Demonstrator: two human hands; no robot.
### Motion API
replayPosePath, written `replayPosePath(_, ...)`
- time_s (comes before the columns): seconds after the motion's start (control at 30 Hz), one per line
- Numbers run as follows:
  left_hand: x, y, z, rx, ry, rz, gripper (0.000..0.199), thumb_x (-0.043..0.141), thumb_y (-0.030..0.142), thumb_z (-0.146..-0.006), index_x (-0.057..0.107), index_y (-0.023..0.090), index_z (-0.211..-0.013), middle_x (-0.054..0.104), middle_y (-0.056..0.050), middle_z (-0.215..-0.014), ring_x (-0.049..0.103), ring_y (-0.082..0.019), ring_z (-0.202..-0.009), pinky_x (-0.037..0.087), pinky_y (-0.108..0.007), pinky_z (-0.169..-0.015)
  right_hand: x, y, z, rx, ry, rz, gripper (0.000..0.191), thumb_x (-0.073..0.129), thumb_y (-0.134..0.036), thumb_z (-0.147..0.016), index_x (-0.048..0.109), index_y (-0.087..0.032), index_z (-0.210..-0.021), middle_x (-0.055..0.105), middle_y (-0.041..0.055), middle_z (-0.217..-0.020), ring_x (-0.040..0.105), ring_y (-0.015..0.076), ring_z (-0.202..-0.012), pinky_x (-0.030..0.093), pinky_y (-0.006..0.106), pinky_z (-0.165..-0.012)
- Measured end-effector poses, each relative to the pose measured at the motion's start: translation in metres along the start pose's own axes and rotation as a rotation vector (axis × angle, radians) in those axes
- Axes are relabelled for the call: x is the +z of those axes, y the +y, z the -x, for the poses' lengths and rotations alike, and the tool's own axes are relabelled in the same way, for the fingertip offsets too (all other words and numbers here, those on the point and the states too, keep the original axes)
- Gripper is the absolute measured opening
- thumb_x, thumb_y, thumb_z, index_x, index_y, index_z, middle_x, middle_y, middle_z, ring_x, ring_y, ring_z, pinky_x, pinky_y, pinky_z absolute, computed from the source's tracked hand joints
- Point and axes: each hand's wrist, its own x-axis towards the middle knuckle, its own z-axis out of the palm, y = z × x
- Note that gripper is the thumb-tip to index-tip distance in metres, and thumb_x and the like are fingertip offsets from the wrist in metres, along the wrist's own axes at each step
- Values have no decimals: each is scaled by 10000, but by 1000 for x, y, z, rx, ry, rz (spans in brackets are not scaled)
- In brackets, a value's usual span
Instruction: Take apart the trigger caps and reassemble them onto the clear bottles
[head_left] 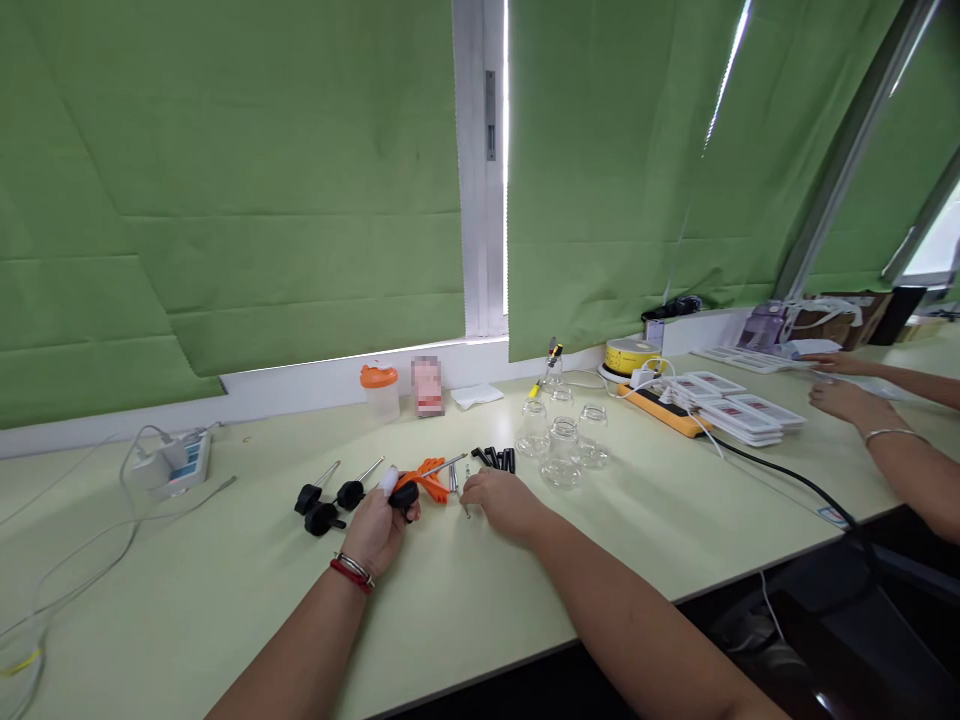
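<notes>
My left hand [375, 522] is closed around a black cap [404, 495] with a thin metal tube [446, 465] that points right and away. My right hand [501, 502] has its fingertips together at a short thin metal rod [468, 511] lying by the other metal rods [453, 480]. Behind the left fingertips is a heap of orange plastic pieces [431, 482]. Several small black tubular parts [495, 459] lie just beyond my right hand. Left of my left hand, more black caps with metal tubes [321, 518] rest on the table.
Several clear glass bottles [562, 460] stand to the right. Farther back are an orange-lidded cup [381, 392], a pink box [428, 386] and a yellow round case [632, 357]. An orange power strip [664, 410] lies beside stacked white trays [739, 415]. Another person's hands [851, 400] work at far right.
</notes>
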Motion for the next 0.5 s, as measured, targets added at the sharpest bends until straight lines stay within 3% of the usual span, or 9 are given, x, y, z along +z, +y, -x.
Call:
replayPosePath(0.2, 0, 0, -1, -15, 10, -9, 284, 592, 424, -802, 541, 161, -709, 535, 17, -536, 453, -107, -471, 393, -250, -508, -1, -13, -4, -58, -121, 210, 203, 525, -50, -802, 702, -149, -810, 666, 65, -840, 562, 186, -832, 392, 266, -716)
replayPosePath(0.5, 0, -1, -1, -4, -8, -7, 274, 589, 414, -805, 554, 156, -722, 532, 20, -546, 461, -106, -479, 375, -240, -494, 7, -40, -5, -309, -94, 314, 179, 510, -55, -823, 654, -161, -830, 649, 40, -833, 560, 180, -810, 417, 285, -739)
